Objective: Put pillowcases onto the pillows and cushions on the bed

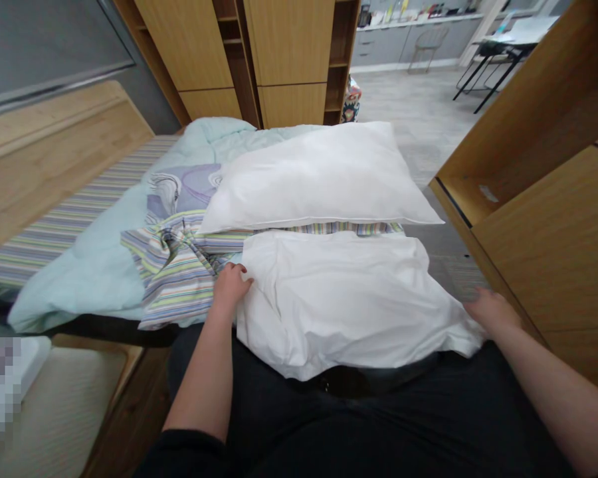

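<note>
A white pillowcase (339,299) lies loosely spread and wrinkled across the bed's near edge, its front part hanging toward my lap. My left hand (233,287) is at its left edge, fingers bent and thumb on the cloth. At the far right, my right hand (493,312) grips the drawn-out side of the pillowcase; its fingertips are partly hidden. Just beyond the cloth rests a plump white pillow (319,176), apart from both hands. Striped bedding (184,285) lies bunched to the left of my left hand.
A pale mint quilt (94,259) covers the bed's left side, beside a wooden headboard (54,139). Wooden cabinets (289,53) stand past the bed, and another wooden unit (553,219) rises close on the right. A drawer-like tray (74,398) is at lower left.
</note>
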Motion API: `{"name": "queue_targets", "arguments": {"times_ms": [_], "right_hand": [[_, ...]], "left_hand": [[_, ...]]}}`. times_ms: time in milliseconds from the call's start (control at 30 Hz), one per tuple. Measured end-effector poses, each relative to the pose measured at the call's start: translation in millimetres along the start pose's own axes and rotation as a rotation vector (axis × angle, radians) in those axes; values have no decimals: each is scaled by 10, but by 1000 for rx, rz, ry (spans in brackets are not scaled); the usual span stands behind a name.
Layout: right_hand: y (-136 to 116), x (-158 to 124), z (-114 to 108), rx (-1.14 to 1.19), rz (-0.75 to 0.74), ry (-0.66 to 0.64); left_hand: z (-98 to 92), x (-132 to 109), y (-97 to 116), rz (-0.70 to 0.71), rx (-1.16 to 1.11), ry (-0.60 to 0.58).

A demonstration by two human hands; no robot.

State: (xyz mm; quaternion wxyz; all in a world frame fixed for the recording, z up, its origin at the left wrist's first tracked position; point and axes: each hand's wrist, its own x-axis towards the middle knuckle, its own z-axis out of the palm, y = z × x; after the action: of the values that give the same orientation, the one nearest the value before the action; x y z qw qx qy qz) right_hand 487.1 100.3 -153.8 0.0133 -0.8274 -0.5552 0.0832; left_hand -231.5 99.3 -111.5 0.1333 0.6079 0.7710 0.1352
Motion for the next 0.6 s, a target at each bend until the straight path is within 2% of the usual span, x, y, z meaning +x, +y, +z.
{"name": "queue_targets", "arguments": {"times_ms": [67, 133, 200, 233, 333, 433, 500, 533, 600], "right_hand": [[-297, -203, 157, -17, -87, -64], [-684, -522, 376, 22, -227, -173], [-1058, -890, 568, 13, -360, -262], [-1219, -1063, 622, -46, -435, -265], [-1597, -1446, 553, -142, -581, -360], [-1932, -1665, 288, -32, -706, -479], [-2184, -1809, 176, 172, -777, -501], [-2314, -1889, 165, 319, -780, -511], [-2554, -2049, 228, 629, -709, -541]], "left_hand": [[2, -242, 126, 164, 3, -166], [112, -552, 236, 287, -31, -438], [304, -867, 316, 324, -14, -645], [407, -998, 344, 318, 15, -694], [637, -1206, 415, 269, 73, -701], [687, -1189, 521, 286, 3, -732], [672, -1165, 628, 315, -79, -769], [671, -1171, 689, 344, -142, -744], [709, -1223, 816, 477, -276, -606]]}}
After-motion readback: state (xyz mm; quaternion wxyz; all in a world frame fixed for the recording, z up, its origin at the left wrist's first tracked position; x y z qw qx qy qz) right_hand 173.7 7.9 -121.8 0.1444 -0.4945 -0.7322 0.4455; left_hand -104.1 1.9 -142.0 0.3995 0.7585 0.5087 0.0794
